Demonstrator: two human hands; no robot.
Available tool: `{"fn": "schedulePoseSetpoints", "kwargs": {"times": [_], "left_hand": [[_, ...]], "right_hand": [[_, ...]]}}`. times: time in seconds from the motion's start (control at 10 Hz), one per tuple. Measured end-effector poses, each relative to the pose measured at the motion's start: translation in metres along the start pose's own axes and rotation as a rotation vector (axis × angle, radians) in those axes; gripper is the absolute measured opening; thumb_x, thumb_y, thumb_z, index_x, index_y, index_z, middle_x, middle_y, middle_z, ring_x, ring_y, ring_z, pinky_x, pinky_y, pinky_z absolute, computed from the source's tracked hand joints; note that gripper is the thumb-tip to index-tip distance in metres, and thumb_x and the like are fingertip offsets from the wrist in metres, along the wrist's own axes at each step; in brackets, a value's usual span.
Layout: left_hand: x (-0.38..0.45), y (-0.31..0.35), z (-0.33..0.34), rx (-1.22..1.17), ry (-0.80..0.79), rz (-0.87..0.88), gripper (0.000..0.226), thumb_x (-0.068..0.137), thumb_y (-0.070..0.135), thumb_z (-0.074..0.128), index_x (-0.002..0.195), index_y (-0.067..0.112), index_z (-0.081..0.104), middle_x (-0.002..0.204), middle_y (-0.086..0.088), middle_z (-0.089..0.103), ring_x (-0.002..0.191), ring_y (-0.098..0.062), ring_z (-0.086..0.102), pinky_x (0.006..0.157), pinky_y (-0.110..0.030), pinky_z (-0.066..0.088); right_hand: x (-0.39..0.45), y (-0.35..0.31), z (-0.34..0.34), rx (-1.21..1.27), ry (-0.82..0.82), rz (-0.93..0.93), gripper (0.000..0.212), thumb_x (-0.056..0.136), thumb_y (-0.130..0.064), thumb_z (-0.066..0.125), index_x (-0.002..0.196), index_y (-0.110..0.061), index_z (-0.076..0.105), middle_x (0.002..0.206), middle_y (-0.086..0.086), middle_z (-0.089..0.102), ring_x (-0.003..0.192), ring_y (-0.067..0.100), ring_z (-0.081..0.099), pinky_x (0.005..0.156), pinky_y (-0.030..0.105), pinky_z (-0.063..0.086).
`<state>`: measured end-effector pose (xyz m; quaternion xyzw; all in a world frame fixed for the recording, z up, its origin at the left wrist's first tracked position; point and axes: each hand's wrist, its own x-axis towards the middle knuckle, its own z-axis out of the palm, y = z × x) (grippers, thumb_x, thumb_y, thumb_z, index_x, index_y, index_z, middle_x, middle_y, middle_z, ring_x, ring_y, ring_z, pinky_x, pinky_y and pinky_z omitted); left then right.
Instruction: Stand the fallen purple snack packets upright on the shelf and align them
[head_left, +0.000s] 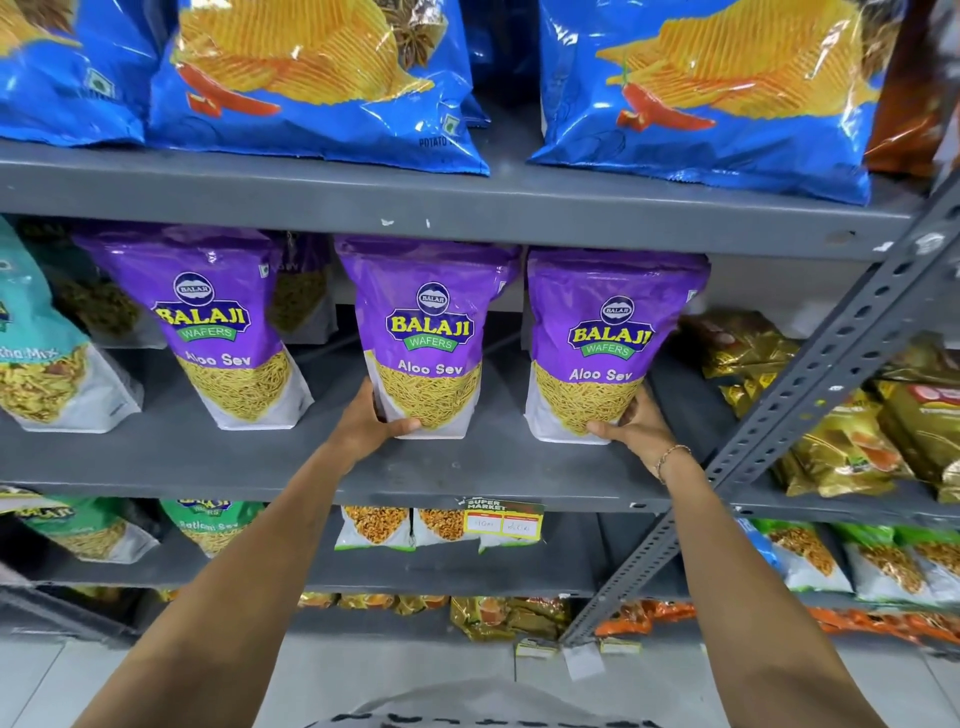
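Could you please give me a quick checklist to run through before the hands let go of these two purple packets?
1. Middle purple packet upright: ok.
2. Right purple packet upright: ok.
3. Left hand holds the middle packet's base: ok.
4. Right hand holds the right packet's base: ok.
5. Left purple packet in line with the others: not ok, it tilts.
6. Packets behind the front row upright: cannot tell.

Purple packets (426, 332) with yellow lettering, grey shelf (467, 467), blue ridged-crisp bags (311, 78).
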<state>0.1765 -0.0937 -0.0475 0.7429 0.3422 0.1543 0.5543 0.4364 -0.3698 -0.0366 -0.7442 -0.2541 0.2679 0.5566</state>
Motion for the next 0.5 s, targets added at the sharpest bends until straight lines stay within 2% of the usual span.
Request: {"fn": "schedulePoseSetpoints", "kwargs": {"times": [0.1,0.2,0.3,0.4,0.5], "left_hand": [[-0.004,0.003,0.001,0.022,0.027,0.009,0.094,0.057,0.041,0.086,0.133,0.028,0.033,0.136,-0.001,0.053,0.125,-0.023,0.050,0.102,-0.046,0.047],[-0.011,0.005,0.007,0.027,0.111,-0.004,0.092,0.064,0.029,0.085,0.136,0.019,0.030,0.140,-0.004,0.049,0.127,-0.024,0.049,0.098,-0.037,0.046],[-0.021,0.003,0.013,-0.049,0.186,0.048,0.109,0.062,0.026,0.086,0.145,0.019,0.016,0.149,-0.003,0.037,0.136,-0.021,0.039,0.106,-0.039,0.041],[-0.042,0.009,0.023,-0.030,0.364,0.079,0.109,0.071,0.028,0.080,0.150,0.015,0.006,0.158,-0.005,0.018,0.145,-0.021,0.020,0.116,-0.037,0.025],[-0.066,0.012,0.032,0.215,0.477,0.302,0.088,0.090,0.039,0.057,0.150,0.013,-0.002,0.162,-0.004,0.000,0.149,-0.020,-0.003,0.121,-0.037,0.006]], "right_hand": [[0.000,0.002,0.002,0.002,0.009,0.019,0.090,0.051,-0.022,0.091,0.127,-0.032,0.042,0.127,0.003,0.059,0.119,0.021,0.055,0.103,0.049,0.046],[-0.003,0.003,0.003,0.031,0.023,0.004,0.103,0.047,-0.019,0.092,0.133,-0.029,0.035,0.132,0.003,0.056,0.121,0.019,0.054,0.103,0.046,0.046],[-0.015,0.005,0.009,0.007,0.067,-0.022,0.097,0.061,0.003,0.082,0.137,-0.021,0.028,0.135,-0.002,0.051,0.119,0.001,0.052,0.098,0.028,0.048],[-0.045,-0.002,0.032,-0.092,0.327,0.008,0.075,0.082,-0.002,0.065,0.144,-0.016,0.025,0.148,0.005,0.039,0.133,0.015,0.040,0.109,0.031,0.032],[-0.072,-0.001,0.065,-0.229,0.583,-0.114,0.052,0.093,-0.007,0.049,0.142,-0.005,0.031,0.151,0.017,0.033,0.141,0.031,0.030,0.114,0.035,0.024]]}}
